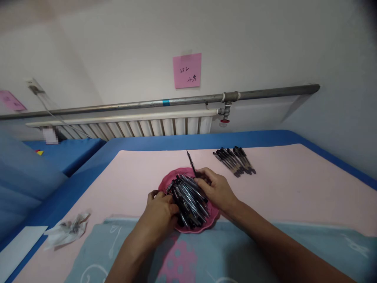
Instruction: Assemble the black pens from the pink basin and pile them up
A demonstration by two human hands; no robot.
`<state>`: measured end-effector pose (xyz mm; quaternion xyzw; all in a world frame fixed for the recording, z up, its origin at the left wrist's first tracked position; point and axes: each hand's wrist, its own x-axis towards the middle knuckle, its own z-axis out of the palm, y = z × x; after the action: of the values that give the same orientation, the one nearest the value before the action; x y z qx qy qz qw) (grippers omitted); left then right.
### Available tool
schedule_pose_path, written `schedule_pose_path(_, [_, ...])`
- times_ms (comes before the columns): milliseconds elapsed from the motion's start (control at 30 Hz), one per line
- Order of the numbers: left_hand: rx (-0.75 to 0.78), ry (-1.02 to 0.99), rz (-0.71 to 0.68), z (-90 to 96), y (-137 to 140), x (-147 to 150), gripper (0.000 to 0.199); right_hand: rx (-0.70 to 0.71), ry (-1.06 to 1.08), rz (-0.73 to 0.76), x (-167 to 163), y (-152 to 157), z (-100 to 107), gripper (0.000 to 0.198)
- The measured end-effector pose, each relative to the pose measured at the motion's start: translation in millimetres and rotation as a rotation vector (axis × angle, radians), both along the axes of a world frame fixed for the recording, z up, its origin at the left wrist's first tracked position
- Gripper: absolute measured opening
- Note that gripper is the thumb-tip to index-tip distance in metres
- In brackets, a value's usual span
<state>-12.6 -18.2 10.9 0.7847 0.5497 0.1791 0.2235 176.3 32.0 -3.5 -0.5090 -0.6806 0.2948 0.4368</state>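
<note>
A pink scalloped basket (214, 220) holds a heap of pen parts (191, 198), clear barrels and black pieces lying together. In my right hand (216, 186), over the basket's right rim, a slim dark pen (191, 162) is pinched; its narrow tip points up and away from me. My left hand (161, 206) is at the basket's left side, its fingers curled down among the black pieces. Whatever those fingers grip is hidden from view. Beyond my right hand, several black-capped pens (234, 161) lie side by side in a fanned row.
The pink tabletop (294, 181) has a blue border (206, 141). A grey-blue patterned cloth (100, 251) covers its near side. Crumpled white plastic (69, 230) and a white board (20, 251) lie at left. A radiator (150, 127) and pipe (123, 106) run along the wall behind.
</note>
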Motion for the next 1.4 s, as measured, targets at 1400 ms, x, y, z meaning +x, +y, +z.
schedule_pose_path(1400, [-0.286,-1.566,0.656,14.6,19,-27,0.017,0.092,-0.32,0.437,-13,-23,9,0.016])
